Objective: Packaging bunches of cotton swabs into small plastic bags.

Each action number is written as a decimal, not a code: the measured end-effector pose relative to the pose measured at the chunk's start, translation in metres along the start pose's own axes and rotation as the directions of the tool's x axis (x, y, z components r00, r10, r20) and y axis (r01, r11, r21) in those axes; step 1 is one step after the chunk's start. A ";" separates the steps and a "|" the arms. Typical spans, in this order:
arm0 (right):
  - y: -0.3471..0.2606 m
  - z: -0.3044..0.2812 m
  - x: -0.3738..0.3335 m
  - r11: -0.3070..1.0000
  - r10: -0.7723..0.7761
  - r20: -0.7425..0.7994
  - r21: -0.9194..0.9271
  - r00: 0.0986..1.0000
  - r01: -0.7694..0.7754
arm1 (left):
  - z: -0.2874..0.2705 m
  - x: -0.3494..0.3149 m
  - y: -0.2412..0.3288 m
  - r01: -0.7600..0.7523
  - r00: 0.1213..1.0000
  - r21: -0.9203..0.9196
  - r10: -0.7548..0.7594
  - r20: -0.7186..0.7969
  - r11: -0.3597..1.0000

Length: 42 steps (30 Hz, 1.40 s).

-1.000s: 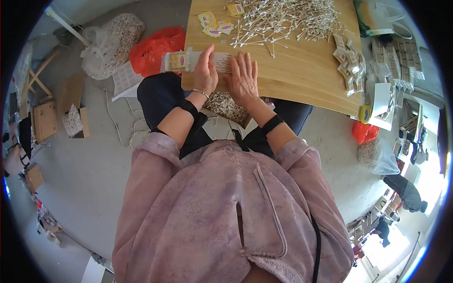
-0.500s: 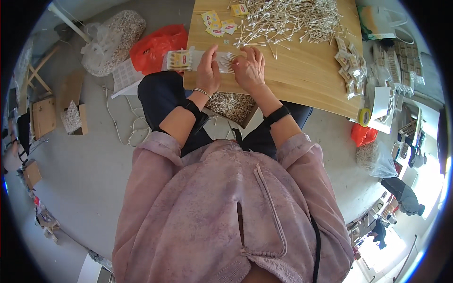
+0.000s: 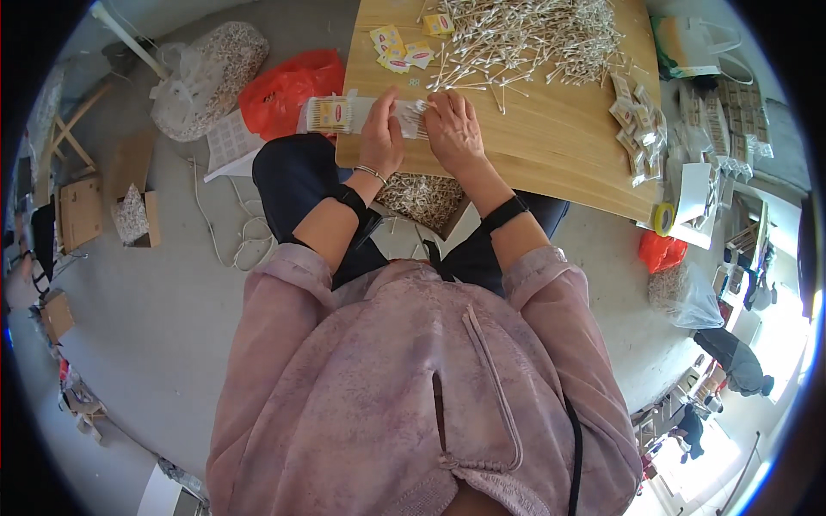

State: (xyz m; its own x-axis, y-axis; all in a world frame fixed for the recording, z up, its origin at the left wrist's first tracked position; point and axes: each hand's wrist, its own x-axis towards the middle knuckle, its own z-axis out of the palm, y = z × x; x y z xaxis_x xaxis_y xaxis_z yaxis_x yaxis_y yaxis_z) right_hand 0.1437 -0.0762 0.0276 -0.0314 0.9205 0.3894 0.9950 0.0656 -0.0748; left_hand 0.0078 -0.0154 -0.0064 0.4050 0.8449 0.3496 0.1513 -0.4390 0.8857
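Observation:
A clear plastic packaging strip (image 3: 359,114) lies along the near left edge of the wooden table. Its left end hangs past the edge and carries a flat pack of cotton swabs with a yellow card (image 3: 329,113). Across the strip my left hand (image 3: 381,136) stands on its side, fingers closed on the plastic. My right hand (image 3: 456,131) bends its fingers down over a small row of cotton swabs (image 3: 415,119) on the strip, gripping them at their right side. Its fingertips are partly hidden by the hand.
A big heap of loose cotton swabs (image 3: 533,39) covers the table's far side, with yellow cards (image 3: 400,50) to its left. Finished-looking packs (image 3: 635,120) pile up at the right edge. A box of swabs (image 3: 423,199) sits below the table edge; a red bag (image 3: 288,95) lies left.
My right hand has shifted slightly, its fingers now bent more closely over the swabs. My left hand stays nearly in place on the strip.

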 end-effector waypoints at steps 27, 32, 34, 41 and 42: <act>0.019 -0.016 -0.017 0.915 0.146 0.138 0.358 0.980 -0.187 | 0.004 0.007 -0.018 0.063 0.995 -0.191 -0.076 -0.063 0.980; 0.001 -0.025 -0.058 0.898 -0.013 0.240 0.431 0.971 -0.094 | 0.003 0.009 -0.013 0.007 0.995 -0.306 -0.036 -0.090 0.952; -0.001 -0.027 -0.062 0.897 0.027 0.205 0.426 0.978 -0.115 | 0.000 0.010 -0.011 -0.001 0.997 -0.235 -0.017 -0.076 0.972; -0.006 -0.014 -0.040 0.902 0.341 0.110 0.240 0.934 -0.358 | 0.002 0.007 -0.010 0.009 0.997 -0.045 -0.013 -0.080 0.999; -0.006 -0.009 -0.035 0.902 0.341 0.106 0.242 0.934 -0.357 | 0.003 0.008 -0.011 0.006 0.997 -0.043 -0.009 -0.081 0.999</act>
State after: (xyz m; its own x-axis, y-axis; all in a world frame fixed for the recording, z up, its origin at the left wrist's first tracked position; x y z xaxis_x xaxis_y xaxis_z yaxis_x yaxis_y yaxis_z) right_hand 0.1398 -0.1122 0.0227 0.2998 0.9231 0.2409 0.8864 -0.1762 -0.4281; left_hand 0.0118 -0.0051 -0.0140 0.3290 0.8709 0.3650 0.1147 -0.4205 0.9000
